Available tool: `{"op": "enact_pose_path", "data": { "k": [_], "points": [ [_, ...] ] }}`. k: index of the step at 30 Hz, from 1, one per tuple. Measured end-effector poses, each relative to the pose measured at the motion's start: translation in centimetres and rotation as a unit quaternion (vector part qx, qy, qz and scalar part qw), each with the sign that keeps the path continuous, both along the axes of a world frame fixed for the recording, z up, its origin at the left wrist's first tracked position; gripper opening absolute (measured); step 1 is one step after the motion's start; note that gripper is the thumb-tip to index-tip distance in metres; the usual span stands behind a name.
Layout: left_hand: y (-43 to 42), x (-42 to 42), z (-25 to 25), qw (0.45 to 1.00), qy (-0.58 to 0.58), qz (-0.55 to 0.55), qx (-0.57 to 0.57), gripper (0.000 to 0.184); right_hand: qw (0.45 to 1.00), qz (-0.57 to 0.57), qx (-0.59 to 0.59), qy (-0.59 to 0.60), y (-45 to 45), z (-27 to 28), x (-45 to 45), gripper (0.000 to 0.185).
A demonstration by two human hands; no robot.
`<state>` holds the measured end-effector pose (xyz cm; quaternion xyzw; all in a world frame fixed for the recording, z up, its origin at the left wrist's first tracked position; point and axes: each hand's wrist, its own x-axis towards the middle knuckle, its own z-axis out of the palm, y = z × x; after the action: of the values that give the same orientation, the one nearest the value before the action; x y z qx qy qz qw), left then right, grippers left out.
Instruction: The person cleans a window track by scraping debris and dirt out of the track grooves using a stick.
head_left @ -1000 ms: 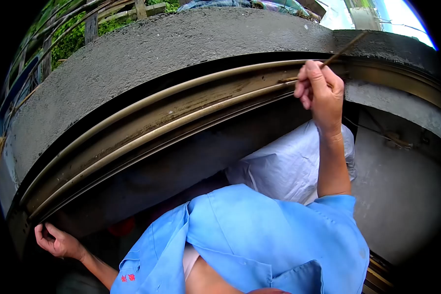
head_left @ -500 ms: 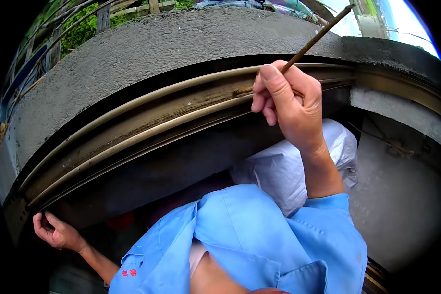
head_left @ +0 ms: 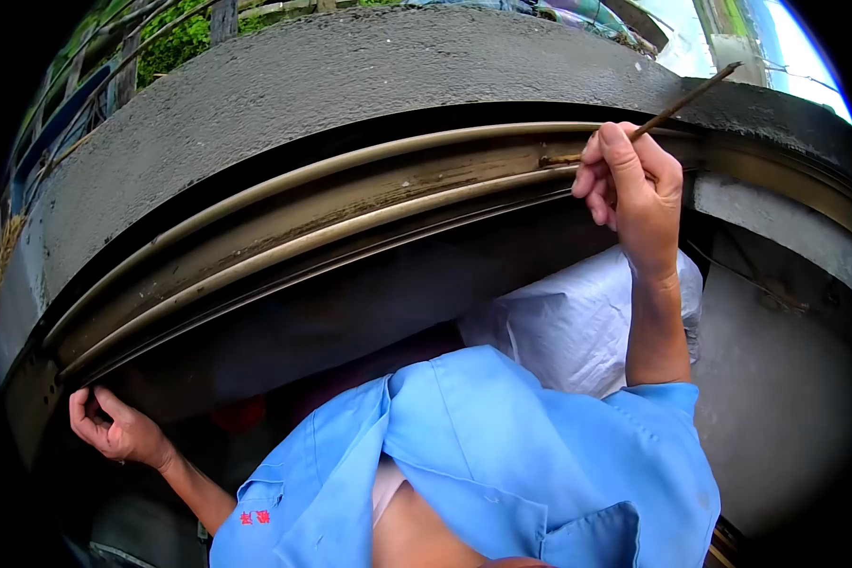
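The person wears a light blue shirt (head_left: 530, 426) with short sleeves (head_left: 665, 398), visible seams and small red marking (head_left: 255, 518), perhaps embroidered. A pale inner garment (head_left: 386, 486) shows beneath.

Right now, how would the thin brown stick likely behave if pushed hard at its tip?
The stick is probably stiff: it juts from the right hand with no visible sag. Being so thin, it looks light and might snap under force.

My right hand (head_left: 636, 185) is raised well in front of me, thumb pressed to curled fingers, forearm upright below the wrist. My left hand (head_left: 121, 431) is out low to the side, fingers bent, forearm slanting.
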<state>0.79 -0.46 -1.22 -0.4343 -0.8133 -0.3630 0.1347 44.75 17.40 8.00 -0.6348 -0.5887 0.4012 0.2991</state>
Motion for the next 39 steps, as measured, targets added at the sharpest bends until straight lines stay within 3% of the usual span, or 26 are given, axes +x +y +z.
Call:
{"op": "enact_pose_path", "data": {
  "k": [5, 8, 11, 15, 18, 19, 21, 25, 30, 34, 37, 39],
  "points": [
    [0.0, -0.2, -0.1, 1.000, 0.014, -0.027, -0.001, 0.013, 0.983, 0.126, -0.039, 0.128, -0.8, -1.0, -7.8, 0.025],
    [0.3, 0.3, 0.3, 0.999, 0.019, -0.030, -0.008, 0.013, 0.991, 0.129, 0.011, 0.027, 0.6, -0.4, -6.9, 0.025],
    [0.2, 0.2, 0.1, 0.999, -0.017, -0.044, 0.019, 0.013, 0.994, 0.095, -0.031, -0.048, 2.4, 1.0, -2.3, 0.027],
    [0.3, 0.5, 0.2, 0.999, -0.010, -0.035, 0.010, 0.013, 0.994, 0.103, -0.039, 0.017, 0.8, 0.1, -5.6, 0.028],
    [0.6, 1.0, 0.6, 0.999, 0.020, -0.037, -0.001, 0.013, 0.968, 0.218, -0.043, 0.115, -0.3, -0.9, -11.2, 0.022],
    [0.5, 0.8, 0.6, 0.999, 0.020, -0.040, -0.007, 0.013, 0.959, 0.266, -0.028, 0.093, -0.1, -1.0, -12.0, 0.022],
    [0.5, 0.9, 0.6, 0.999, 0.015, -0.044, -0.008, 0.013, 0.964, 0.229, -0.095, 0.098, 0.5, -0.2, -11.4, 0.024],
    [0.6, 1.2, 0.7, 0.999, -0.011, -0.040, 0.000, 0.013, 0.973, 0.170, -0.153, -0.006, 2.1, 1.8, -5.4, 0.028],
    [0.8, 1.5, 1.0, 0.999, -0.008, -0.042, -0.003, 0.012, 0.957, 0.231, -0.176, -0.009, 2.0, 1.8, -10.8, 0.026],
    [1.2, 1.8, 1.4, 0.997, 0.009, -0.073, 0.014, 0.014, 0.911, 0.405, -0.016, 0.080, 1.1, -0.8, -21.1, 0.026],
    [1.2, 1.9, 1.4, 0.998, 0.003, -0.059, 0.007, 0.015, 0.881, 0.436, 0.138, 0.125, 0.2, -2.9, -25.4, 0.028],
    [1.2, 1.9, 1.4, 0.999, 0.001, -0.053, 0.007, 0.015, 0.892, 0.446, 0.001, 0.068, 1.9, -1.8, -23.0, 0.030]
  ]
}}
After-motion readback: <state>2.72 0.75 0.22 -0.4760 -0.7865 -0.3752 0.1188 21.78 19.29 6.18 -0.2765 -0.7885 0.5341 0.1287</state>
